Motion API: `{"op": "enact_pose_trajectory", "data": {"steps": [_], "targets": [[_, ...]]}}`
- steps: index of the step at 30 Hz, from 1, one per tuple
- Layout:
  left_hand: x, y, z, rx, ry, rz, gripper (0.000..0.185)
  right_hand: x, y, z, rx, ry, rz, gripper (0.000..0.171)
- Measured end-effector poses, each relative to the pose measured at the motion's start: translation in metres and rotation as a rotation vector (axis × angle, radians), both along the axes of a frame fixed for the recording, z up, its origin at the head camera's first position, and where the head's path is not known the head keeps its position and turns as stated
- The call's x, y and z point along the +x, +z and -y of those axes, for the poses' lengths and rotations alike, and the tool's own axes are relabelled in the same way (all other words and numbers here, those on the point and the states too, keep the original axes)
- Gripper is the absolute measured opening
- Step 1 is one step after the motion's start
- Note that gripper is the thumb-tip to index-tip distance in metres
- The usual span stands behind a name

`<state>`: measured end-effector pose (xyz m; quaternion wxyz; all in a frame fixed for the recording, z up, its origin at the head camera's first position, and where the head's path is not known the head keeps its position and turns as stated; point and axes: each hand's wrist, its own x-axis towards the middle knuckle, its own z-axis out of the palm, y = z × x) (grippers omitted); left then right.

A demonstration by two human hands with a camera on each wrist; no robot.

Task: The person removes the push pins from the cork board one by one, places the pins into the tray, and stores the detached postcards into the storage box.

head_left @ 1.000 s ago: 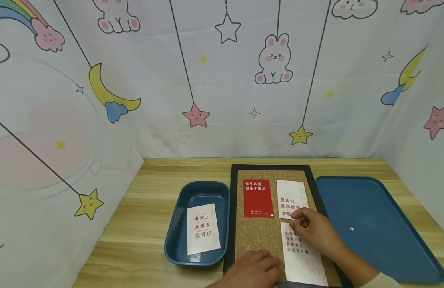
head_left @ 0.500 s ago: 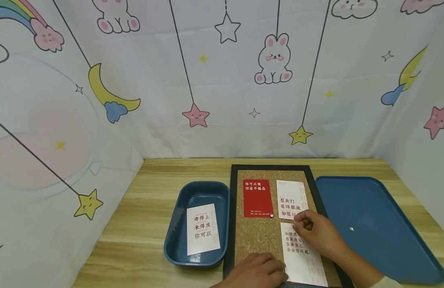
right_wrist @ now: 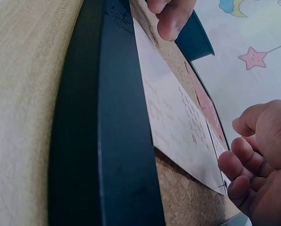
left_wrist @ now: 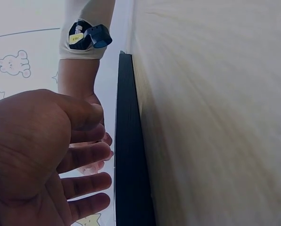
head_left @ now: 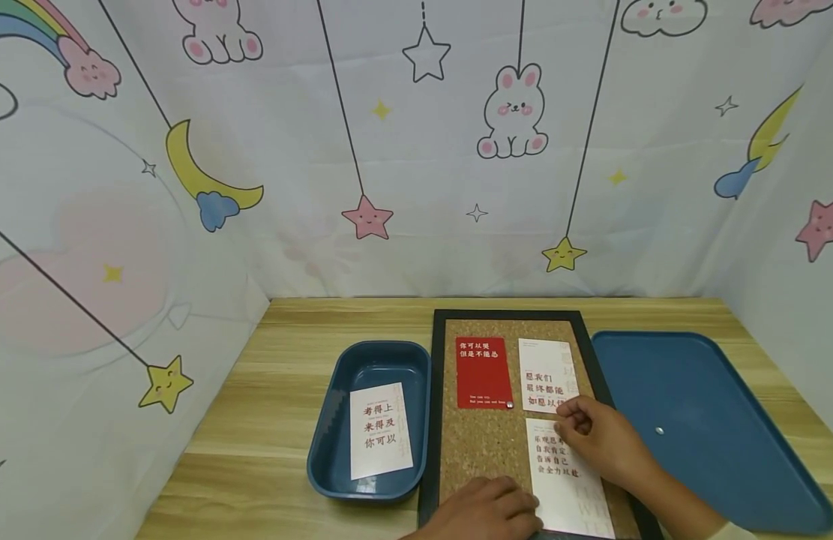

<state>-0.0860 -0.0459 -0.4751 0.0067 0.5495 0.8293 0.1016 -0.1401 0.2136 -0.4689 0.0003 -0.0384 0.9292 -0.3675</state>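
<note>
A black-framed cork board (head_left: 485,442) lies flat and carries a red card (head_left: 482,372), an upper white card (head_left: 544,367) and a lower white card (head_left: 563,487). My right hand (head_left: 594,439) sits where the two white cards meet. Its fingers (right_wrist: 239,165) are curled, and thumb and forefinger pinch at a small pushpin (right_wrist: 224,184) in the lower card's top corner. My left hand (head_left: 486,510) rests flat on the cork at the board's near edge, fingers (left_wrist: 86,183) straight, beside the lower card. A silver pin (head_left: 509,404) holds the red card's corner.
A deep blue bin (head_left: 335,457) left of the board holds another white card (head_left: 381,429). A shallow blue tray (head_left: 726,465) on the right holds one loose pin (head_left: 660,430). A printed cloth backdrop (head_left: 416,150) walls the wooden table (head_left: 268,420) on three sides.
My right hand has slid a little down and right along the seam between the white cards. My left hand has crept slightly right. The cards have not moved.
</note>
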Motion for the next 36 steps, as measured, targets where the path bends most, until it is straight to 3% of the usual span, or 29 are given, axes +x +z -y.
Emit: {"op": "enact_pose_trajectory", "data": {"steps": [13,36], "targets": [[0.000,0.002,0.000,-0.059,0.018,0.058,0.043,0.001,-0.002,-0.004,0.023,-0.018,0.021,0.018],[0.000,-0.001,-0.001,-0.091,-0.006,0.012,0.041,0.001,0.002,-0.012,0.055,0.000,-0.002,0.021]]}}
